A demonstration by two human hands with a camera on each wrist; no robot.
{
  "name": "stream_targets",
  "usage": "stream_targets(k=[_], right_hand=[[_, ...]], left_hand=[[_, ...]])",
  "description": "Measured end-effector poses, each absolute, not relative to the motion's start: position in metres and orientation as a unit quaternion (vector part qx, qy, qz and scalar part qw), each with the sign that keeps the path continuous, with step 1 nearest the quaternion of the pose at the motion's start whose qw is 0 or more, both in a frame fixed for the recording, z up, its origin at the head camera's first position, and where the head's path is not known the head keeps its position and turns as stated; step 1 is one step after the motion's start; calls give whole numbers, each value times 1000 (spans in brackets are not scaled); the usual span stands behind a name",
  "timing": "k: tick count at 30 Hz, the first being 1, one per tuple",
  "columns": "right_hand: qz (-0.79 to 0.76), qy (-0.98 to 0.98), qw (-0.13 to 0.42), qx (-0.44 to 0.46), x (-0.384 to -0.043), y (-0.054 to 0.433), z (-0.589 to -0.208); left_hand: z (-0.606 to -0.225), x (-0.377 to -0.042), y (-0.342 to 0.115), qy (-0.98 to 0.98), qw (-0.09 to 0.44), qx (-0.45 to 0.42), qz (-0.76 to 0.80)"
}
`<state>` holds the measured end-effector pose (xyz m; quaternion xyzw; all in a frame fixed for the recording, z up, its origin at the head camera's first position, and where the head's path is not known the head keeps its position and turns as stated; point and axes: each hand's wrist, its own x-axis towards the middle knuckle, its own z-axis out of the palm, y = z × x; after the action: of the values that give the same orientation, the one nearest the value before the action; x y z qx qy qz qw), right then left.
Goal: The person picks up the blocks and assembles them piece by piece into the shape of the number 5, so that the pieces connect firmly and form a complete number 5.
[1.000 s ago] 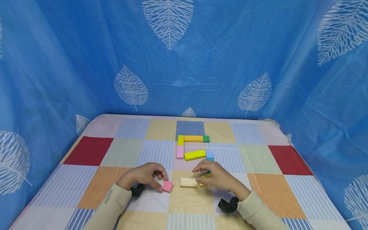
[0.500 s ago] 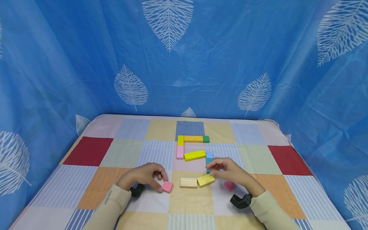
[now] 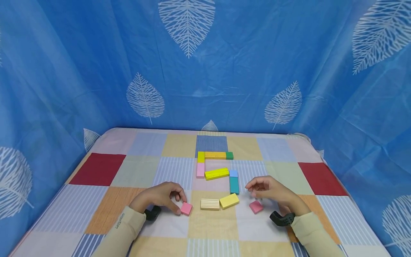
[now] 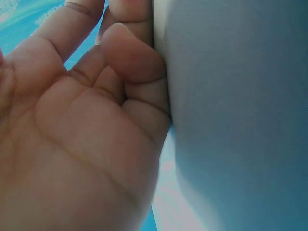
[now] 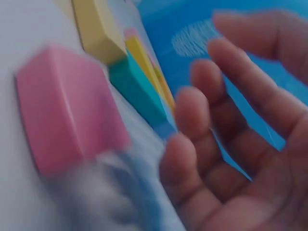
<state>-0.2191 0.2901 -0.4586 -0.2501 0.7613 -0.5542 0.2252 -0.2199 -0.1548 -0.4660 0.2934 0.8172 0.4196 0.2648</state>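
My left hand (image 3: 163, 195) rests on the cloth, fingers loosely bent, with thumb and index tips right at the left side of a pink block (image 3: 186, 208). That block is out of sight in the left wrist view, where the palm fills the left side. My right hand (image 3: 273, 191) is over the cloth just behind a darker pink block (image 3: 256, 207), its fingers loosely bent and holding nothing. Between the hands lie a ridged, cream-coloured block (image 3: 210, 204) and, touching its right end at a slant, a pale yellow block (image 3: 229, 201). In the right wrist view, the darker pink block (image 5: 72, 110) lies beside the fingers.
Farther back, blocks form an angular outline: yellow (image 3: 201, 157), orange (image 3: 215, 155), green (image 3: 229, 156), pink (image 3: 200, 170), a slanted bright yellow pair (image 3: 217, 174), light blue (image 3: 233, 173) and teal (image 3: 234, 185). A patchwork cloth (image 3: 135, 171) covers the table; a blue curtain (image 3: 237, 71) surrounds it.
My right hand has let go of the pale yellow block and moved right, uncovering the teal and darker pink blocks. The left hand stays where it was.
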Motion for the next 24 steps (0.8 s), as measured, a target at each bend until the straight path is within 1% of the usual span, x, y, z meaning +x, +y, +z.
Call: stream_targets(k=[5, 16, 20, 24], right_hand=[[-552, 746, 257, -271, -224, 310, -464], [-558, 697, 293, -343, -232, 329, -478], [-562, 685, 300, -355, -232, 329, -481], [-552, 693, 295, -358, -232, 326, -481]], left_hand=[[-465, -220, -155, 818, 265, 291, 420], [-464, -219, -153, 823, 260, 286, 417], [-464, -218, -153, 822, 258, 289, 417], [-463, -217, -153, 820, 258, 292, 420]])
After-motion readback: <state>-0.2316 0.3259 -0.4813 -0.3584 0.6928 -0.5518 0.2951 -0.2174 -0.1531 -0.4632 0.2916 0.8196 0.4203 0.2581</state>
